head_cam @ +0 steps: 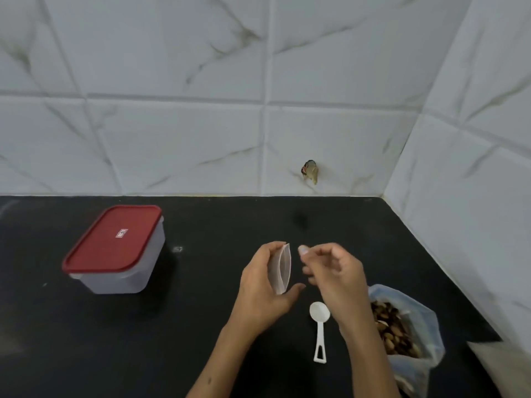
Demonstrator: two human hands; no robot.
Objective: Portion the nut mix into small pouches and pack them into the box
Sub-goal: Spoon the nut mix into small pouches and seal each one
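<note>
My left hand point(263, 291) grips a small clear pouch point(281, 268) held upright above the black counter, thumb below and fingers on top. My right hand point(333, 274) hovers just right of the pouch with fingers loosely curled and nothing in it. A white plastic spoon point(319, 326) lies on the counter below my hands, bowl toward the wall. An open plastic bag of brown nut mix point(396, 331) sits at the right, partly hidden by my right forearm. The translucent box with a red lid point(115, 248) stands shut at the left.
The black counter point(201, 326) ends at a white marble-tiled wall point(201, 124) at the back and right. A small dark mark point(310, 170) sits on the back wall. A pale object point(500, 363) shows at the lower right edge.
</note>
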